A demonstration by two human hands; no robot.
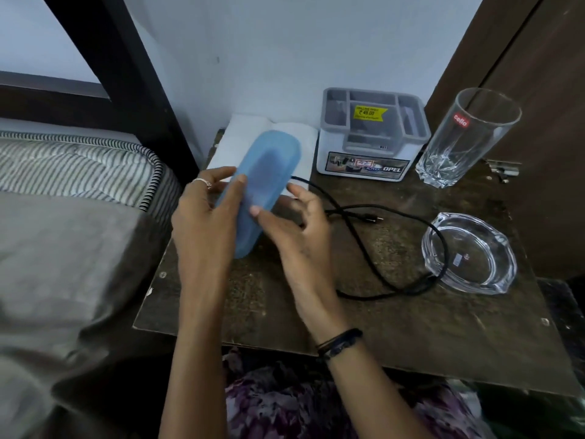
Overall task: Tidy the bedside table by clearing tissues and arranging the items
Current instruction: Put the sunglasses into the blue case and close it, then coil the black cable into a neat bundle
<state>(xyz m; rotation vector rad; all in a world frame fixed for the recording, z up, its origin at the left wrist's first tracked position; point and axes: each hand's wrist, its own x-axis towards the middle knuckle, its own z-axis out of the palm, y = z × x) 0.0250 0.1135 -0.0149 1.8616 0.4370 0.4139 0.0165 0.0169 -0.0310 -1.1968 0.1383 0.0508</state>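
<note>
A long light-blue oval case (pixel 264 179) is held above the left part of the dark wooden bedside table (pixel 395 318). My left hand (pixel 205 213) grips its left side, fingers curled over the top. My right hand (pixel 294 226) touches its right edge with the thumb, the other fingers spread loosely. Behind the case lies a folded white tissue (pixel 247 134) at the table's back left corner. A black cable (pixel 373 248) loops across the middle of the table.
A grey-and-white plastic organiser (pixel 373 137) stands at the back. A tall empty glass (pixel 465 137) is right of it, and a glass ashtray (pixel 471 251) sits near the right edge. A bed with a striped mattress (pixel 79 166) adjoins the table's left side.
</note>
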